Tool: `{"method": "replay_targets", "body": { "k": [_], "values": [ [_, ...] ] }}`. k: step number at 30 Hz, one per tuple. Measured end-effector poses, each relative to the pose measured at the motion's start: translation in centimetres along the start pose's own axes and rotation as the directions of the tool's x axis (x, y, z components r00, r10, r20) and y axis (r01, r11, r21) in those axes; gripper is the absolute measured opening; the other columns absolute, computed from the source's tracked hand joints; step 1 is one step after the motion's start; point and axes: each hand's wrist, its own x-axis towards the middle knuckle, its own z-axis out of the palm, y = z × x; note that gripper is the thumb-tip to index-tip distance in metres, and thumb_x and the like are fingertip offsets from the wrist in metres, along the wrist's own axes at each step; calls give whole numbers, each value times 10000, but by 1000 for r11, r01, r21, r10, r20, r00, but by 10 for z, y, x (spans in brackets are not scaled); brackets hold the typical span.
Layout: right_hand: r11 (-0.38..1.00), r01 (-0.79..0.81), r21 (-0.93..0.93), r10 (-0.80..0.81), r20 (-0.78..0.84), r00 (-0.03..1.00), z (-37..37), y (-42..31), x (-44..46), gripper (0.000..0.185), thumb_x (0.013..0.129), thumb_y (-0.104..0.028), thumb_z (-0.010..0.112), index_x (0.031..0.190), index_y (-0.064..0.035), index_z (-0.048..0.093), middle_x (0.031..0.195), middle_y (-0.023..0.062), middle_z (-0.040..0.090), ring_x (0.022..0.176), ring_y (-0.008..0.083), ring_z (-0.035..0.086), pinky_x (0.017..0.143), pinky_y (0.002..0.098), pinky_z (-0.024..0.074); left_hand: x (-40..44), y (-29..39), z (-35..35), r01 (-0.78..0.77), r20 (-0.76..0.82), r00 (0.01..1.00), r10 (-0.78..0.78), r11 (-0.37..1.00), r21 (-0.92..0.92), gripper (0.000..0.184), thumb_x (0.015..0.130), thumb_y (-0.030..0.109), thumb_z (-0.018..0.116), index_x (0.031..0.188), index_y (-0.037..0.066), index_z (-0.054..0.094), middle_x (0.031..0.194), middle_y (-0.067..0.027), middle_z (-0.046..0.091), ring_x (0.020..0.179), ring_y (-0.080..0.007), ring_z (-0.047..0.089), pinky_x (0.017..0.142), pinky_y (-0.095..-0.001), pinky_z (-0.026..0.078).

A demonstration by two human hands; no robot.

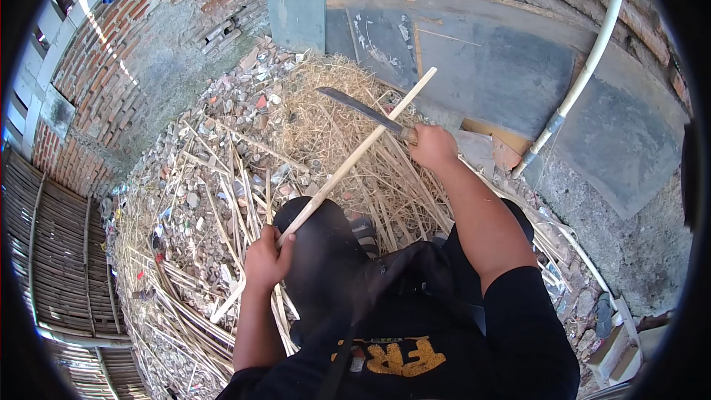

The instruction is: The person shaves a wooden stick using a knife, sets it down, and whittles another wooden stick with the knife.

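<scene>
My left hand (268, 258) is closed round the lower part of a long pale strip of split wood or bamboo (341, 172), close to my left knee. The strip slants up and to the right. In my right hand (433, 147) is the handle of a knife (359, 106) with a long dark blade. That blade points up and left and crosses the strip near its upper end; whether it touches the strip is hard to tell. Fine pale shavings (326, 96) lie in a heap on the ground beyond the knife.
Long split strips (196, 315) lie on the rubble at the left and between my legs. Grey panels (496, 59) lean on the brick wall (111, 81), with a pale pipe (585, 78) before them. A slatted screen (59, 244) stands at the far left.
</scene>
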Motion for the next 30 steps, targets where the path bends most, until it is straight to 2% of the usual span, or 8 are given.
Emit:
{"method": "replay_targets", "body": {
  "k": [3, 6, 12, 18, 30],
  "values": [
    [1000, 13, -6, -13, -34, 999, -4, -7, -2, 329, 813, -283, 734, 1037, -45, 698, 943, 231, 749, 917, 414, 730, 845, 520, 587, -1, 2, 4, 18, -33, 999, -18, 1000, 9, 358, 976, 382, 674, 963, 44, 558, 657, -216, 647, 646, -456, 667, 604, -528, 506],
    [999, 20, -35, -21, -23, 1000, -8, -13, -1, 343, 846, -328, 725, 1073, -72, 698, 922, 192, 760, 913, 375, 743, 866, 485, 571, -2, -1, 6, 37, -31, 999, -37, 999, -2, 363, 973, 390, 676, 968, 47, 559, 660, -213, 648, 655, -455, 668, 610, -529, 506],
    [996, 45, -82, -47, -22, 999, -8, -13, 1, 342, 832, -288, 711, 1105, -82, 693, 918, 173, 766, 915, 355, 747, 902, 493, 551, -3, -4, 5, 35, -31, 999, -35, 999, -13, 372, 966, 411, 676, 1004, 58, 565, 678, -209, 654, 668, -452, 669, 623, -535, 511],
    [995, 31, -96, -38, -73, 997, -14, -15, -5, 329, 816, -235, 705, 1111, -89, 698, 930, 174, 771, 929, 353, 750, 923, 484, 546, -5, -2, 1, 19, -48, 999, -20, 1000, -10, 380, 960, 420, 677, 961, 53, 579, 668, -207, 647, 665, -450, 669, 629, -534, 517],
    [993, 28, -112, -31, -29, 999, -14, -16, -7, 306, 856, -250, 704, 1104, -71, 690, 958, 186, 768, 944, 358, 749, 902, 483, 573, -2, -2, 3, 53, -27, 998, -53, 998, 22, 390, 969, 453, 653, 959, 70, 581, 694, -223, 667, 703, -460, 686, 658, -549, 533]
  ]
}}
